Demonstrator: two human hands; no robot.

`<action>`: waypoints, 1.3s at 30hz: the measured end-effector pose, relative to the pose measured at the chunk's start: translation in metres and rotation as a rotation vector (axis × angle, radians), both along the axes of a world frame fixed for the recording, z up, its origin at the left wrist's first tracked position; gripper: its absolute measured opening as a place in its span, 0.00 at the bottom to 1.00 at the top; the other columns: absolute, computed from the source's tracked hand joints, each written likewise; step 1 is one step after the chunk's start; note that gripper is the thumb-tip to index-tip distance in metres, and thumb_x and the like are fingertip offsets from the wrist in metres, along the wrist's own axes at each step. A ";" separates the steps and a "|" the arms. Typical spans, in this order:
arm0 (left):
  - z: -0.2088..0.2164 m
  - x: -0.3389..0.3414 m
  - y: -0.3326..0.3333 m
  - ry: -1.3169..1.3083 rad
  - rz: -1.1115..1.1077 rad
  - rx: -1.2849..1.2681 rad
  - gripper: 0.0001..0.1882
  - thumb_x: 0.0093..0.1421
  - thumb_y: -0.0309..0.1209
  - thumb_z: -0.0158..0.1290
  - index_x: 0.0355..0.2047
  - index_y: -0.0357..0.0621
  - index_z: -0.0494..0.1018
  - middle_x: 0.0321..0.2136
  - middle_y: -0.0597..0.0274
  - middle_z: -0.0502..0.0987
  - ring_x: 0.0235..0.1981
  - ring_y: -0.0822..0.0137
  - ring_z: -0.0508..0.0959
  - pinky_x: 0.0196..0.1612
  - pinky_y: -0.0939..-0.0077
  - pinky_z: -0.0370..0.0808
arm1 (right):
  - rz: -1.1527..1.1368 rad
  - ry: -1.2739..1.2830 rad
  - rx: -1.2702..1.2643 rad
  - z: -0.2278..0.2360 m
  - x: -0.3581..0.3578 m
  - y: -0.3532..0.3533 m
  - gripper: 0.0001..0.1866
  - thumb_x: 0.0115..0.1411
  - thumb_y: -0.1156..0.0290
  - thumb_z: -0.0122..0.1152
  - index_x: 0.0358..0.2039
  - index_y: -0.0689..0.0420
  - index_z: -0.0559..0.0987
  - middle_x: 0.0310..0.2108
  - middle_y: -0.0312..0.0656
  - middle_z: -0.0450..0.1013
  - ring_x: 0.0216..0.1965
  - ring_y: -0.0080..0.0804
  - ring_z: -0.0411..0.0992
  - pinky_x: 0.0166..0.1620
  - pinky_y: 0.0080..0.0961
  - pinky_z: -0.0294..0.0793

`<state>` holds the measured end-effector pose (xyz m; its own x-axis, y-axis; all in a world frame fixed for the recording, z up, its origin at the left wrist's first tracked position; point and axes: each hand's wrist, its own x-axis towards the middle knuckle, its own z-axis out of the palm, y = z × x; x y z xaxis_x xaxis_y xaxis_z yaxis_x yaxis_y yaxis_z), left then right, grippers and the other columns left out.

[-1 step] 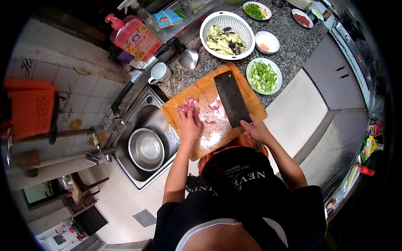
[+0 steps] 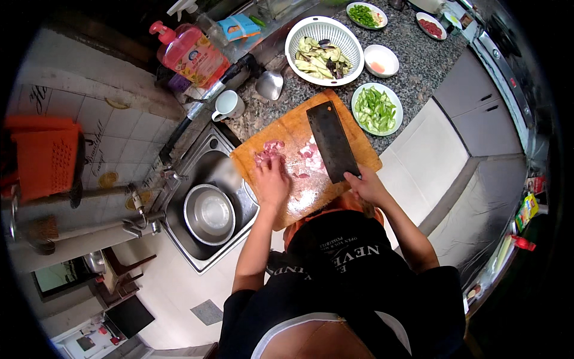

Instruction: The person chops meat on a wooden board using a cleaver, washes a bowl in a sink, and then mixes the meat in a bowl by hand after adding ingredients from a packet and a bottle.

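Nothing visibly moved | left hand fingers flat on raw meat | right hand grasps cleaver over cutting board

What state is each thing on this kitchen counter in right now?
Cleaver: gripped by the right hand, blade flat on the board.
Raw meat: partly cut, under the left hand.
Cutting board: wet, on the counter edge beside the sink.
White colander: filled with sliced eggplant.
Plate of green peppers: chopped, full.
Metal bowl: upright in the sink.
White mug: upright.
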<state>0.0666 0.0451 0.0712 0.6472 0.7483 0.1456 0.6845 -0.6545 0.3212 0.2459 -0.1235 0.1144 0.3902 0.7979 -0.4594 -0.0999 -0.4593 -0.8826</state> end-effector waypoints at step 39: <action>-0.071 -0.023 0.092 -0.230 0.016 -0.491 0.20 0.42 0.25 0.50 0.40 0.44 0.67 0.32 0.56 0.70 0.37 0.62 0.68 0.41 0.70 0.61 | 0.194 -0.143 -0.037 -0.056 -0.039 0.024 0.13 0.56 0.70 0.45 0.42 0.60 0.66 0.15 0.36 0.64 0.12 0.21 0.62 0.16 0.20 0.63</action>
<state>0.0438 0.1366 0.0005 0.6281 0.7732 -0.0872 0.5691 -0.3801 0.7292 0.2069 -0.0999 0.0588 0.2944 0.8477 -0.4413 0.1180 -0.4904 -0.8635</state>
